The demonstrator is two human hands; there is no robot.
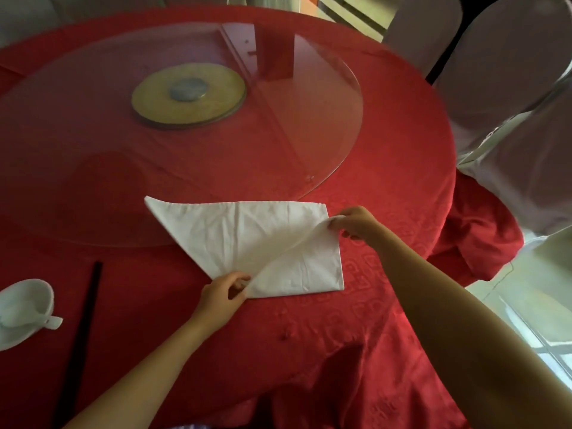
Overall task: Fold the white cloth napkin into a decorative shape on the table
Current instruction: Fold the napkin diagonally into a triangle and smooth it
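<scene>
White napkin (247, 239) lies on the red tablecloth (387, 212), at the near edge of the glass turntable (278, 134); its far left corner rests on the glass. Left part already folded along a diagonal, giving a pointed corner at far left. Right part is a flat rectangle with a loose top layer.

Left hand (221, 297): fingers curled, thumb and fingertips pinching the napkin at its near point, at table level.

Right hand (356, 224): thumb and forefinger pinching the far right corner of the top layer, lifted off the lower layer (flap arched between the two hands, not flat).

Elsewhere: white bowl (21, 314) with a white spoon (46, 320) in it at the left edge, black chopsticks (83, 329) just beside the bowl, well apart from the napkin. Gold disc (188, 96) under the glass centre. White-covered chairs (510, 103) at far right.
</scene>
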